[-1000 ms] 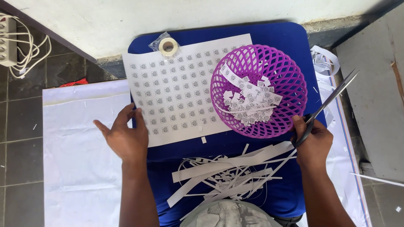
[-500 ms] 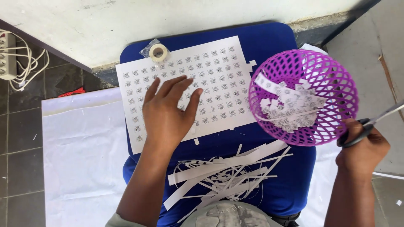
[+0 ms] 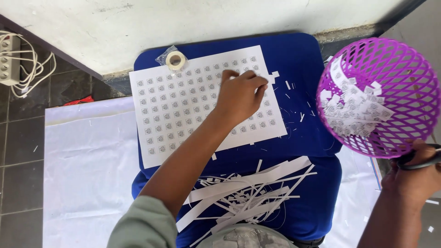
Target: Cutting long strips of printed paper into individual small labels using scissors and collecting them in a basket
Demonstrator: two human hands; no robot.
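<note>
White paper dominates the blue padded surface (image 3: 303,59): a large white sheet printed with rows of small square labels (image 3: 183,115) lies flat across its far half, and the left hand (image 3: 241,96) rests on the sheet's far right part, fingers drawn together and tips pressing near the right edge. The right hand (image 3: 413,177) is off to the right, curled around dark scissor handles (image 3: 420,158) at the near rim of a purple plastic mesh basket (image 3: 381,92) full of small cut paper squares; the basket sits beyond the surface's right edge. To handle the sheet well, I'd say a flat, even press keeps it from sliding or creasing. A small roll of tape in clear wrap (image 3: 174,59) touches the sheet's far left corner, and a heap of white paper strips (image 3: 248,193) crowds the near edge, so open room lies mostly right of the sheet.
</note>
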